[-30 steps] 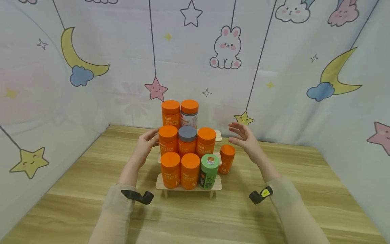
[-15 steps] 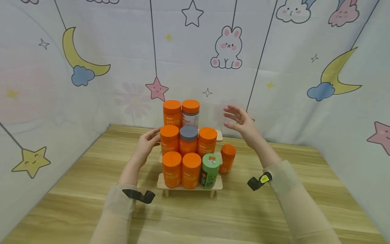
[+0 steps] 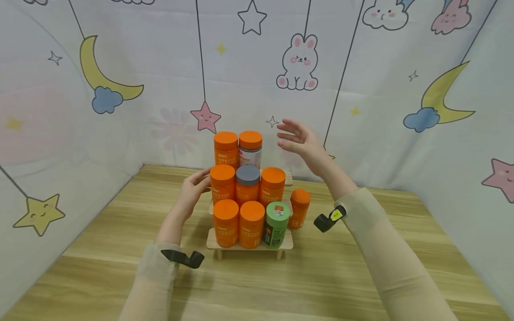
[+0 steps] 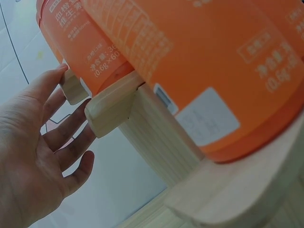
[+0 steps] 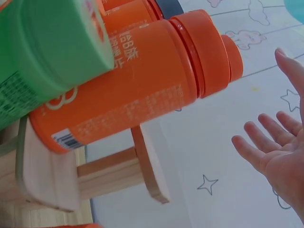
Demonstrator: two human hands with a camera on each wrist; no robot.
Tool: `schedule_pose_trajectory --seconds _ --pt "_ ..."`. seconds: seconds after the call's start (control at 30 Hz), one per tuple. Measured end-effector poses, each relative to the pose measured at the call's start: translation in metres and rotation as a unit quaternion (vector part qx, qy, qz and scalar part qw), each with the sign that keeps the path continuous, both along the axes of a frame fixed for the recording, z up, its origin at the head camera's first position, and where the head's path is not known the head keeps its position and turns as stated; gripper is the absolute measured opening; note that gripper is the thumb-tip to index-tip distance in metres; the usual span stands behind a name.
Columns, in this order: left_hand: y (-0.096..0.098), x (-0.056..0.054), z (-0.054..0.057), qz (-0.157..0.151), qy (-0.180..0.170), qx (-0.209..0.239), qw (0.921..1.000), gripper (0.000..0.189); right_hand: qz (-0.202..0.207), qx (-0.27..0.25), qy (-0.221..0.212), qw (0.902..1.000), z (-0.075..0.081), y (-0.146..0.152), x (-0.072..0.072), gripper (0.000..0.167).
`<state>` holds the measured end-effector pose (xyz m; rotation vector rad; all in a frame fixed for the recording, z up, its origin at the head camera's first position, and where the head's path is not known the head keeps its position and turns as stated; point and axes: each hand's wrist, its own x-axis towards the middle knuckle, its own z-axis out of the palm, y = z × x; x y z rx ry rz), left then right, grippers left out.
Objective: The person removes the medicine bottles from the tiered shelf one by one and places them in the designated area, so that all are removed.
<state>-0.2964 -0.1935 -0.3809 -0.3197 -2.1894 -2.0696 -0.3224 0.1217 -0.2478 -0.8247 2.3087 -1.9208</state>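
A three-tier wooden rack holds upright supplement jars. Two orange-lidded jars, one orange and one with a pale label, stand on top. The middle step bears two orange jars and one with a grey lid. In front are two orange jars and a green jar. Left of the rack, my left hand has loosely bent fingers right at the upper shelf's end. My right hand hovers in the air, right of the top jars, holding nothing, its fingers spread.
On the table just right of the rack, another orange jar stands by itself. Behind everything hangs a pale cloth printed with moons, stars and a rabbit. It also closes off both sides.
My right hand has risen and moved left, from beside the lone jar to near the top tier. My left hand and the jars have stayed in place.
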Motion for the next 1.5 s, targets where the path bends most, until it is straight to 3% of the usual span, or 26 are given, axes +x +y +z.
schedule_pose_trajectory --seconds 0.27,0.63,0.93,1.2,1.5 --pt "-0.001 -0.001 -0.002 0.005 0.005 0.011 0.9999 0.047 0.031 -0.009 -0.026 0.9991 0.008 -0.03 -0.003 0.064" --pt "0.003 -0.003 0.002 0.003 0.001 0.018 0.9998 0.048 0.035 0.034 -0.031 0.9983 0.008 -0.05 -0.008 0.064" --pt "0.0 -0.005 -0.003 -0.034 0.053 0.046 0.997 0.064 0.018 0.058 -0.045 0.9971 0.006 -0.057 -0.006 0.067" --pt "0.003 -0.005 0.004 -0.005 -0.003 0.021 0.9998 0.048 0.018 0.057 -0.046 0.9972 0.001 -0.06 -0.005 0.063" --pt "0.001 -0.001 0.001 0.0 -0.008 0.013 0.9999 0.049 0.006 0.062 -0.05 0.9968 -0.004 -0.064 -0.007 0.063"
